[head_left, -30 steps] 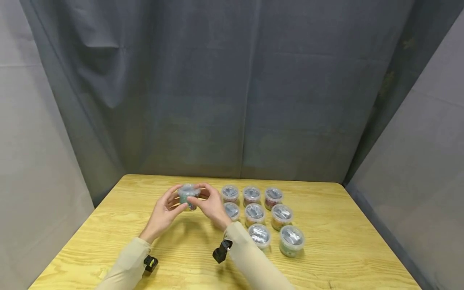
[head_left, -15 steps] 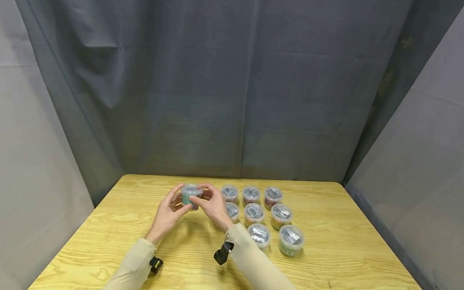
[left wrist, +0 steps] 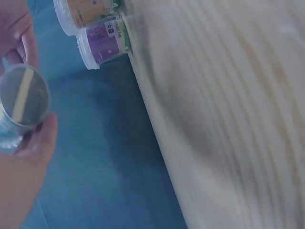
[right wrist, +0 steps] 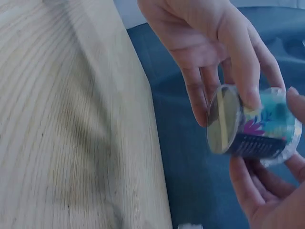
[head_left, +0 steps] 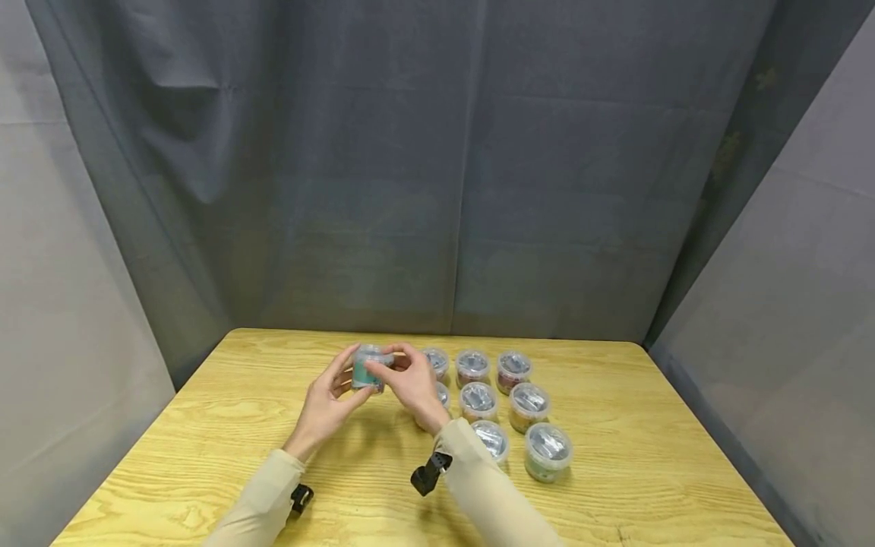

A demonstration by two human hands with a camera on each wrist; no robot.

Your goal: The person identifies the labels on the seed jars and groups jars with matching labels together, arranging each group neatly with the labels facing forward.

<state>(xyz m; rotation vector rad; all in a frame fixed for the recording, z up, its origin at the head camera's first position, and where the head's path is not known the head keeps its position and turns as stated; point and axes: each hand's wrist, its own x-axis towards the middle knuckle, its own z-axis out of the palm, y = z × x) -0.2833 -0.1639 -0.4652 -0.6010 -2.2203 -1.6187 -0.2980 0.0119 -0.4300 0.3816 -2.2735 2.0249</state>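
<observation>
A small round plastic tub (head_left: 365, 374) with a clear lid and a teal label is held above the table between both hands. My left hand (head_left: 325, 404) grips it from the left side, thumb low and fingers round the back. From the right, my right hand (head_left: 415, 389) pinches it, thumb on the label and index finger by the lid. The right wrist view shows pink flowers and a dark band on the label of the tub (right wrist: 267, 125). Its base (left wrist: 34, 98) faces the left wrist camera, crossed by a pale strip.
Several similar lidded tubs stand in rows right of the hands, such as a green one (head_left: 547, 454) in front and a dark red one (head_left: 513, 372) at the back. The wooden table (head_left: 225, 425) ends at a grey curtain (head_left: 383, 190).
Both hands have drifted slightly right with the tub, partly covering the leftmost standing tubs. The held tub has turned, so more plain teal label faces the head camera.
</observation>
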